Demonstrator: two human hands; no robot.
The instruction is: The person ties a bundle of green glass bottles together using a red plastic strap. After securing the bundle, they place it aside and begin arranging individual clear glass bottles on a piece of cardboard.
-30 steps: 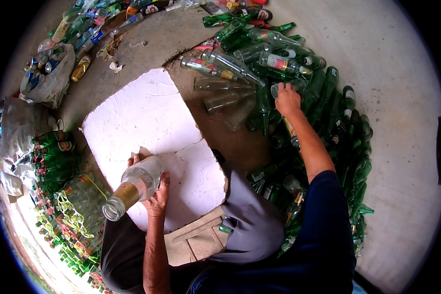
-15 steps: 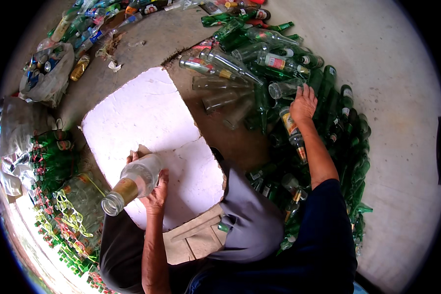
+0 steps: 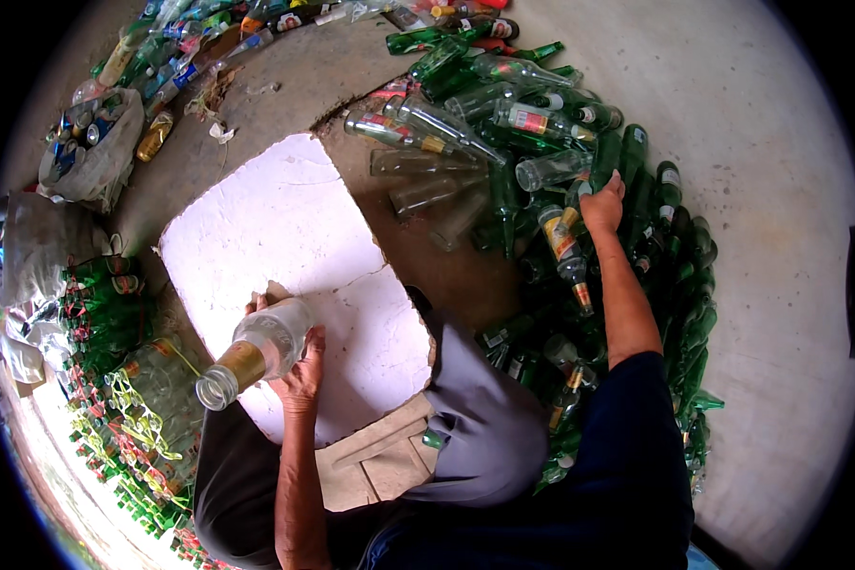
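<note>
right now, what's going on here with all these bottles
A person's left hand has its fingers around a clear glass bottle, tilted over a white board with its mouth toward the picture's lower left. The right hand is at a green bottle in the pile of mostly green bottles; whether it grips that one is hard to tell.

Over the remote feed I count two hands, one left hand [image 3: 300, 376] and one right hand [image 3: 602, 205]. I make it one held clear bottle [image 3: 268, 344], one white board [image 3: 275, 218], one whitish plastic bag [image 3: 112, 173] and, inside that, at least three cans [image 3: 94, 133]. I get at least five loose clear bottles [image 3: 426, 162] and well over ten green bottles [image 3: 503, 199] (overlaps deny me a firm total).
</note>
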